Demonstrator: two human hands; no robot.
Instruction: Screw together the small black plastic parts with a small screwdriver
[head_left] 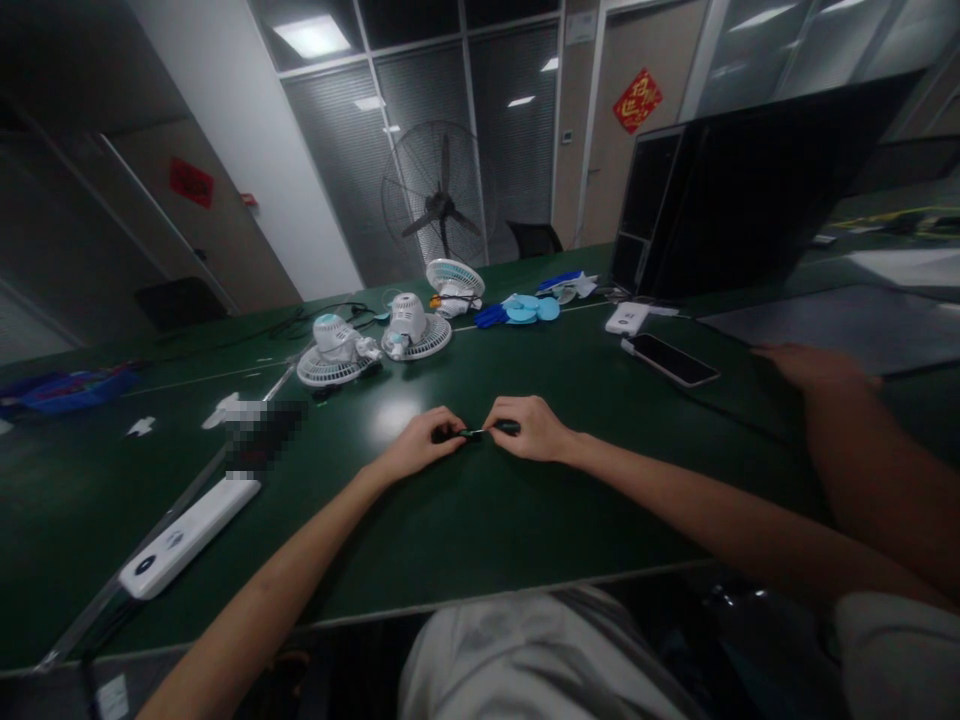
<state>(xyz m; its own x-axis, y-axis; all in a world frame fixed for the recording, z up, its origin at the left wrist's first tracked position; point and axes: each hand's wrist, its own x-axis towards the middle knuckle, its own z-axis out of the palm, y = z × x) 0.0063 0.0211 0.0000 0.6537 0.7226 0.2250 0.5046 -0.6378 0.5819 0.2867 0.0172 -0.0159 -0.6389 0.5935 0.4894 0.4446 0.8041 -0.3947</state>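
Note:
Low over the green table (450, 540), my two hands face each other a short gap apart. My right hand (529, 428) is closed around a small screwdriver (508, 427), dark-handled, whose thin metal shaft points left. Between the fingertips of my left hand (424, 440) is a small dark part (466, 434), too small to make out. The shaft's tip reaches this part; whether they touch is unclear.
White fan heads (337, 350) stand behind my hands, with blue fan blades (531, 308) beside them. A phone (670, 360) and a dark monitor (750, 190) are at the right. Another person's arm (870, 440) rests there. A long white fan stand (191, 535) lies left.

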